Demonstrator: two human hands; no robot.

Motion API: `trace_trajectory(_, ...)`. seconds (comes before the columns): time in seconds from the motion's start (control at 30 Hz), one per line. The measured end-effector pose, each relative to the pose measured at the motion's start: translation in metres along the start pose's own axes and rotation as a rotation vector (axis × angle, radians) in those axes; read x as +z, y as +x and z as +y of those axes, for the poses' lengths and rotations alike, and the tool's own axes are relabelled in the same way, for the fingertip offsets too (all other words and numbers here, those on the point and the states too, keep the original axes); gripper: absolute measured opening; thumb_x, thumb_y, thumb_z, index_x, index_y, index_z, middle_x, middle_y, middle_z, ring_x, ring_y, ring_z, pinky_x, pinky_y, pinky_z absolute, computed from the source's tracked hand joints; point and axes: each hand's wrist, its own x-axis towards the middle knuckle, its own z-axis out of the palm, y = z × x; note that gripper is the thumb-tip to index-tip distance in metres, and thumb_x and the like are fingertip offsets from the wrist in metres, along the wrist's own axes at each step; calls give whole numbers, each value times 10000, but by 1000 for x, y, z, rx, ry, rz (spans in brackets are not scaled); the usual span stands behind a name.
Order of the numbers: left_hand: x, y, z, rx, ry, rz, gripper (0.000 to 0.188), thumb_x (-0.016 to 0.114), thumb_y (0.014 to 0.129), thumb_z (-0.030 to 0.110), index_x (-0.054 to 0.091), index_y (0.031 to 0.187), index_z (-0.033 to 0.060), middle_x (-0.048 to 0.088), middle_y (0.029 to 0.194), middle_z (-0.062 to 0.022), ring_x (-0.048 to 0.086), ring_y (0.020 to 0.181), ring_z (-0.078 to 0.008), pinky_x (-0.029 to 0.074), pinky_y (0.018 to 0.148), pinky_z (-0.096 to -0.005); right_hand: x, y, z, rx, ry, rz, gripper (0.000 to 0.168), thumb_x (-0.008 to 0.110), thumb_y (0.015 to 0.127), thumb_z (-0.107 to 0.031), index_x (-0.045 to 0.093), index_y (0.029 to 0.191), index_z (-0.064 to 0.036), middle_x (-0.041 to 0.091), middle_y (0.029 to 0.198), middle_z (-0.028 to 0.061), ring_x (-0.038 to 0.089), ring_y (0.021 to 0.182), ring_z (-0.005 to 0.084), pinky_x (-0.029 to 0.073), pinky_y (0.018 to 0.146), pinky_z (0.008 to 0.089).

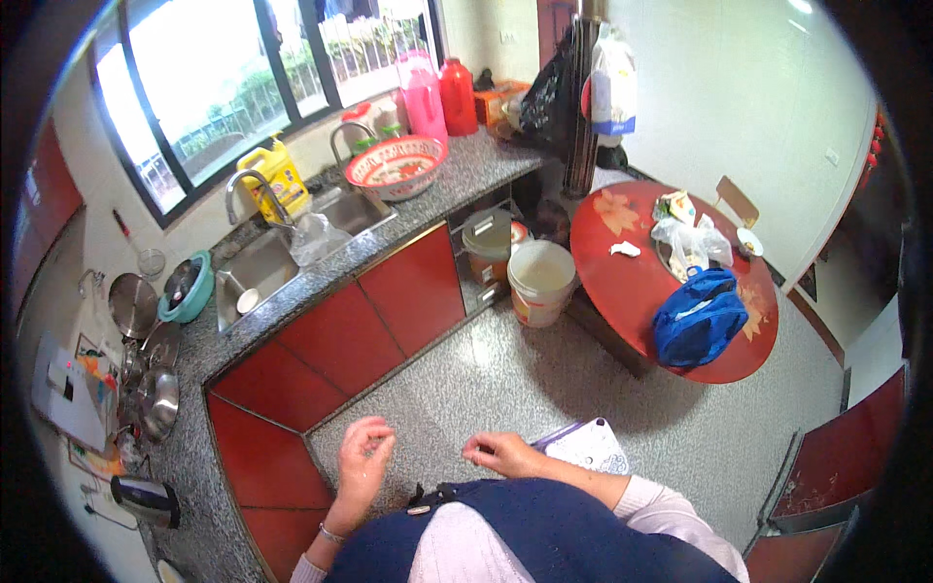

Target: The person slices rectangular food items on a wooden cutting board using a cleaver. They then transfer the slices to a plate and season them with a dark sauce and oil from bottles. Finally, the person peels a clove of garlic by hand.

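My left hand is raised in front of me with its fingers loosely curled and nothing visible in it. A bracelet circles that wrist. My right hand is held out at about the same height, fingers bent, also with nothing visible in it. The hands are apart from each other, above the speckled floor. Beyond my left hand are red cabinet doors under a granite counter. Partly behind my right forearm, lower down, is a white patterned flat-topped object with a purple edge.
A double sink holds a white cup and plastic bag. Around it stand a yellow jug, an enamel basin and thermos flasks. A white bucket stands beside the red oval table, which bears a blue bag.
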Motion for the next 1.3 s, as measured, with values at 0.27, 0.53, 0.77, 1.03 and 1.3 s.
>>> trace_trajectory(0.27, 33, 155, -69, -195, -144, -96, 121, 607, 813, -30, 609, 933, -8, 563, 1071, -88, 588, 930, -148, 489, 835, -275, -54, 121, 62, 268, 195, 37, 157, 589, 910, -175, 607, 975, -33, 618, 786, 8, 582, 733, 71, 483, 670, 233)
trace_trajectory(0.53, 44, 366, -116, -31, -260, -62, 111, 606, 826, -14, 620, 936, -2, 575, 1022, -76, 590, 882, -135, 501, 769, -256, -145, 305, 85, 251, 107, 151, 174, 583, 904, -190, 596, 995, -43, 649, 809, 63, 637, 690, 132, 510, 636, 285)
trace_trajectory(0.77, 96, 523, -88, 124, -333, -279, 117, 616, 825, 2, 622, 942, 3, 587, 989, -81, 601, 856, -134, 503, 735, -255, -261, 420, 121, 267, 144, 424, 213, 578, 899, -186, 579, 1039, -26, 658, 846, 67, 631, 705, 110, 506, 644, 276)
trace_trajectory(1.03, 224, 702, -88, 150, -171, -448, 171, 633, 814, 36, 626, 984, 18, 588, 974, -108, 626, 802, -163, 517, 699, -269, -458, 591, 172, 93, -127, 895, 384, 596, 859, -191, 488, 1186, -21, 624, 1060, 144, 645, 773, 195, 504, 718, 344)
trace_trajectory(1.3, 426, 905, -125, -164, -155, -608, 160, 555, 888, 140, 612, 952, 5, 624, 900, -98, 614, 783, -203, 512, 662, -321, -619, 717, 221, 42, -779, 1080, 602, 591, 792, -53, 311, 1303, 100, 267, 1379, 306, 303, 1253, 466, 268, 1060, 483)
